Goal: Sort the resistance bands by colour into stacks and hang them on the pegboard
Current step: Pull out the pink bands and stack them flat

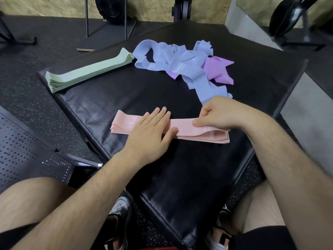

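A flat stack of pink bands [185,129] lies across the near middle of the black padded box [137,98]. My left hand [151,131] presses flat on the stack's left half with straight fingers. At the stack's right end, my right hand [218,115] pinches the top pink band with thumb and curled fingers. A neat stack of green bands [86,72] lies at the far left of the box. Behind the pink stack, blue bands [182,66] lie tangled in a loose heap, with purple bands [218,69] partly under them on the right.
A black perforated pegboard [27,150] lies flat on the floor at the left, its corner near my left knee. Gym equipment stands [106,18] rise at the back. My legs and shoes frame the box's near corner.
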